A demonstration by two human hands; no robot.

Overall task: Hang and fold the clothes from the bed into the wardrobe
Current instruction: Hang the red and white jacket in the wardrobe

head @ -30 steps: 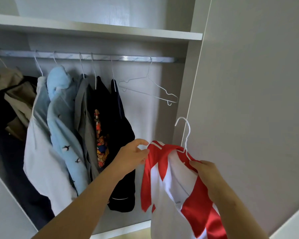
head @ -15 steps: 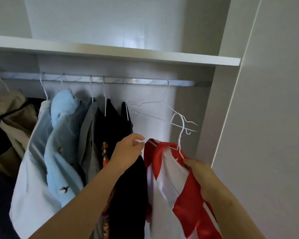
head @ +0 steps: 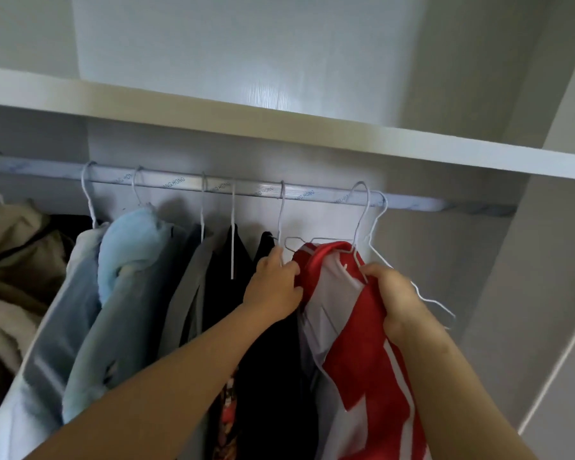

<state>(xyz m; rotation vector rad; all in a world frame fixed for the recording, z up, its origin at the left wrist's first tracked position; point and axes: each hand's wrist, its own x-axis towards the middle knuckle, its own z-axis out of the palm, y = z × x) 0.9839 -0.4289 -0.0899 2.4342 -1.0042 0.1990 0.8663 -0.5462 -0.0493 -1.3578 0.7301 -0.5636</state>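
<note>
In the head view, the red-and-white shirt (head: 352, 343) hangs on a thin white wire hanger (head: 362, 210) at the right end of the wardrobe rail (head: 246, 189), between the black garment (head: 266, 360) and an empty hanger (head: 429, 298). The hook looks looped over the rail, though I cannot tell if it is seated. The fabric reads as light, soft and slippery, likely to slide off the bendy wire, so the shoulders are the best hold.

The left hand (head: 273, 290) reaches up with a straight forearm, its fingers curled on the shirt's left shoulder edge. The right hand (head: 395, 297) pinches the right shoulder and wire together, wrist bent.
</note>
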